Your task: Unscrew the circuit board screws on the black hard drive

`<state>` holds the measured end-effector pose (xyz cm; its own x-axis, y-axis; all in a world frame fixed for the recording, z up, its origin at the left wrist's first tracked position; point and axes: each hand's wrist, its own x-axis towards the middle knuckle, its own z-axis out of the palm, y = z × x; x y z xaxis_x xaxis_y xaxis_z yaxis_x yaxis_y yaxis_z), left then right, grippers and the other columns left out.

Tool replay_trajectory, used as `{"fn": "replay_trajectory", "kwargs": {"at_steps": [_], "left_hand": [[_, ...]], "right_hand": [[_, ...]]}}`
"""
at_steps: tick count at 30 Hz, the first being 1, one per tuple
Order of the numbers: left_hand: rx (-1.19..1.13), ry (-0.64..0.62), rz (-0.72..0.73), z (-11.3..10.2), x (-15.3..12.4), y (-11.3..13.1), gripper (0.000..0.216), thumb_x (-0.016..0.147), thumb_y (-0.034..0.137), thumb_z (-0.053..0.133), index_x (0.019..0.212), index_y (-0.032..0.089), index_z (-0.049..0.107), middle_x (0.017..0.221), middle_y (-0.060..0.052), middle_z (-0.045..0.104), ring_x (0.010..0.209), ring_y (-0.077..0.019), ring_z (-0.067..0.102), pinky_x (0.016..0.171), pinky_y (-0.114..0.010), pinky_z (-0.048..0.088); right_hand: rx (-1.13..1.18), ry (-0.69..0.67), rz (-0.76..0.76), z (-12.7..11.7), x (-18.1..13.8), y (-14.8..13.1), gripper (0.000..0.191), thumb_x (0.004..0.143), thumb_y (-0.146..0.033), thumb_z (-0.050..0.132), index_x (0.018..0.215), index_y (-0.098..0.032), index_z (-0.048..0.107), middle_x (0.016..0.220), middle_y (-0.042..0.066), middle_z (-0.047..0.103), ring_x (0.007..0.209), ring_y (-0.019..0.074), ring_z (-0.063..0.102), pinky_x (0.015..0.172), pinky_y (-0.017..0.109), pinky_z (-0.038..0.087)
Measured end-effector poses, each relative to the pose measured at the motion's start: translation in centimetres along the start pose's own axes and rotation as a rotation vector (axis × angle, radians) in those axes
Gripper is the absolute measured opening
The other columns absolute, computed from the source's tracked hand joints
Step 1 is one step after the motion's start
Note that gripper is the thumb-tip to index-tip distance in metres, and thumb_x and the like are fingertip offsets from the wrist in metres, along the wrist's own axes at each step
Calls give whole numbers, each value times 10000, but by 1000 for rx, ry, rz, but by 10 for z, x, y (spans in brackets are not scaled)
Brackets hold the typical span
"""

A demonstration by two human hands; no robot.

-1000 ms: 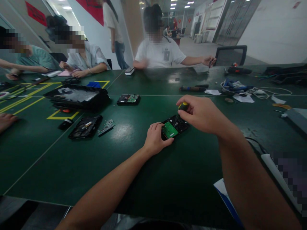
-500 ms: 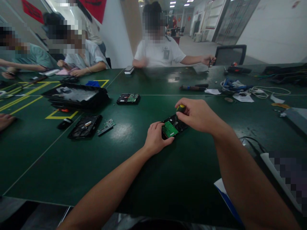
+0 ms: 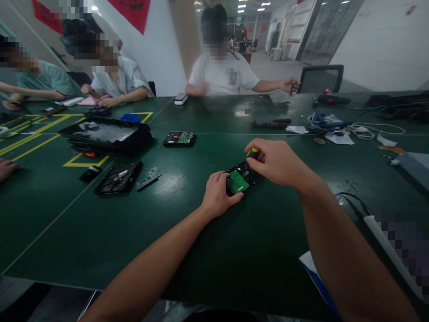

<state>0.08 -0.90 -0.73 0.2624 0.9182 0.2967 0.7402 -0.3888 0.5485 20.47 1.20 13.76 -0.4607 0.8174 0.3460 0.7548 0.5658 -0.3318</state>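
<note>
A hard drive [image 3: 238,180] lies on the green table with its green circuit board facing up. My left hand [image 3: 217,193] grips its near left end, thumb along the front edge and fingers over the far edge. In my right hand [image 3: 273,161] is a screwdriver [image 3: 254,153] with a yellow and dark handle, held upright over the drive's right part. Its tip is hard to make out against the black casing. To the left lie a black drive casing [image 3: 119,177] and a loose circuit board [image 3: 149,179]. Another hard drive [image 3: 179,138] rests farther back.
A stack of black trays [image 3: 107,134] stands at the left. Cables [image 3: 330,120], paper scraps and a dark tool [image 3: 271,123] lie at the back right. A grey-edged device [image 3: 392,250] sits by my right forearm. Several people sit around the table [image 3: 167,232].
Both hands stay in nearly the same place on the hard drive and screwdriver. The standing person at the back left has mostly gone from sight behind a seated person.
</note>
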Motion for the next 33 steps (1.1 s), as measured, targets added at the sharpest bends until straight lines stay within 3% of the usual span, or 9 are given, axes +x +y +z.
{"fn": "replay_trajectory", "kwargs": {"at_steps": [33], "left_hand": [[-3,-1,-6,0,1,0,675,744,504,804,1293,210,544,1357,-128,578,1303,-341,508,1126,-533,433]], "right_hand": [[-17,35,29,5,1,11,230,876,-284,613,1065,-182,694,868,65,741,732,214,661,686,327,463]]}}
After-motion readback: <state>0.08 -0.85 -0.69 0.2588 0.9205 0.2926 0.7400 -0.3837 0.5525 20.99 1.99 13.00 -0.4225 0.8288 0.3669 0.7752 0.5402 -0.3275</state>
